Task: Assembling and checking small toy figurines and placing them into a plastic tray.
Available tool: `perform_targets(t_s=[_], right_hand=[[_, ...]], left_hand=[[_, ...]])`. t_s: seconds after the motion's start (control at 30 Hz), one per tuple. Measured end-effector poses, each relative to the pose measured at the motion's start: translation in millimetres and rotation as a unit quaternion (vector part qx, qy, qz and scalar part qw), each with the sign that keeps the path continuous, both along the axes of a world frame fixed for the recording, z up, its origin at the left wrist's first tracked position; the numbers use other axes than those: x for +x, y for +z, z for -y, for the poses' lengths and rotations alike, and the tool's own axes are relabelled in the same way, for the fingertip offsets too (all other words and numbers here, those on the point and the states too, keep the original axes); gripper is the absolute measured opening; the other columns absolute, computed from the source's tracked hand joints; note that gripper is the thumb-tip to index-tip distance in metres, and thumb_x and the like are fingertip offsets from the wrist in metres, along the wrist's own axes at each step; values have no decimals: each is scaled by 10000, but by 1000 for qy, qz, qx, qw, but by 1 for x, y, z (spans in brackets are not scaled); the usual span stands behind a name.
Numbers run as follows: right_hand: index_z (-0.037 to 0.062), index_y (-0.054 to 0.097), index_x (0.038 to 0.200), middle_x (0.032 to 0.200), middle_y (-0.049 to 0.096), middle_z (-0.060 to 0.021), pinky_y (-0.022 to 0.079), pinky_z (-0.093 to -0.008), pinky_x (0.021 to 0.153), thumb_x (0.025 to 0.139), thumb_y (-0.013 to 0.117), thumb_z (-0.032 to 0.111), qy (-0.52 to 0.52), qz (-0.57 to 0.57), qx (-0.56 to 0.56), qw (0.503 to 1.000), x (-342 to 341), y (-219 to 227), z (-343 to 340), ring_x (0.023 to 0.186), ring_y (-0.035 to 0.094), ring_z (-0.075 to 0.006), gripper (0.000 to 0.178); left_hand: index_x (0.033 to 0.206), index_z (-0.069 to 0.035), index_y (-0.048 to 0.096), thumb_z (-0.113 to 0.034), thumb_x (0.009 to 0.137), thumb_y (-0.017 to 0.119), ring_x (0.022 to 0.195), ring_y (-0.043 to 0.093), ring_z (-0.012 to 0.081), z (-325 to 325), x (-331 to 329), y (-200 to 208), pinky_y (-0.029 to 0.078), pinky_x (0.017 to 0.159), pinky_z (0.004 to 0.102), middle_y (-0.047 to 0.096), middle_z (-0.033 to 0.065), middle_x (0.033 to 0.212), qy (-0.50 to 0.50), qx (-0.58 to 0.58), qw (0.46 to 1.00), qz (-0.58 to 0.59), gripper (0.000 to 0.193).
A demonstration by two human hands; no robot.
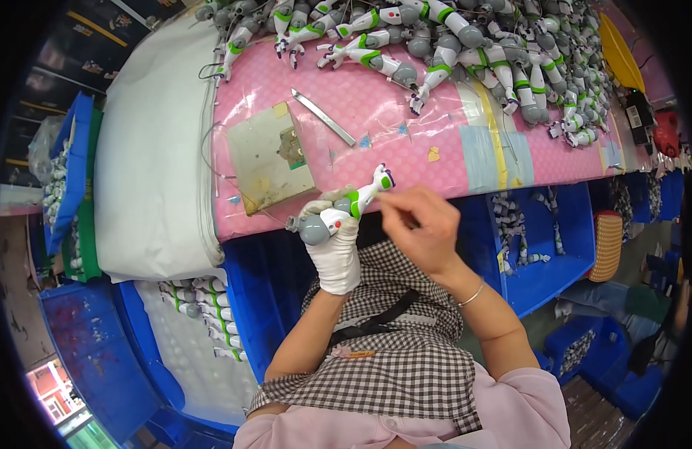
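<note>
My left hand [337,258], in a white glove, is closed around a toy figure's arm [364,196] near the front edge of the table. The toy arm is white with green bands, a grey rounded shoulder end, a red dot and a small purple-marked hand pointing away to the right. Just right of it is my bare right hand [427,228], thumb and fingers pinched together close to the toy's forearm. Whatever is between those fingertips, if anything, is too small to make out.
A grey box [267,168] sits on the pink table covering [406,161], with a slim metal blade-like tool [323,117] behind it. Toy arms [450,52] are heaped at the back. White sheets [155,165] lie left. Blue bins [552,277] with more parts flank my lap.
</note>
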State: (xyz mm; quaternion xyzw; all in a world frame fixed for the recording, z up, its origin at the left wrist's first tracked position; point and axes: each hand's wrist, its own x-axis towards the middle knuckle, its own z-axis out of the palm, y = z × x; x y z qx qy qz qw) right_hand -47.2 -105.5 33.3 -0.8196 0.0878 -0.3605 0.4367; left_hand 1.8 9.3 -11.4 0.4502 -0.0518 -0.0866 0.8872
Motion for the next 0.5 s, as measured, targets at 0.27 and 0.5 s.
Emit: perform_targets(t_s=[0.27,0.5], right_hand=[[-18,634,837,664,560,-64,389,-220,445,731,671,-66,-32,53,60,996,4,-18,-14,500,498,-84,123],[-21,630,826,662,571,-43,395,-235,462,762,658,-11,40,32,50,997,5,-15,-25,513,510,-81,70]], left_hand=[[1018,-74,474,-108,778,749,867,521,101,0,-12,5,455,788,256,526,0,938,51,79,994,-47,366],[1016,-55,487,-111,812,716,823,530,94,-2,-11,-9,467,755,244,553,7,932,54,107,993,-19,312]])
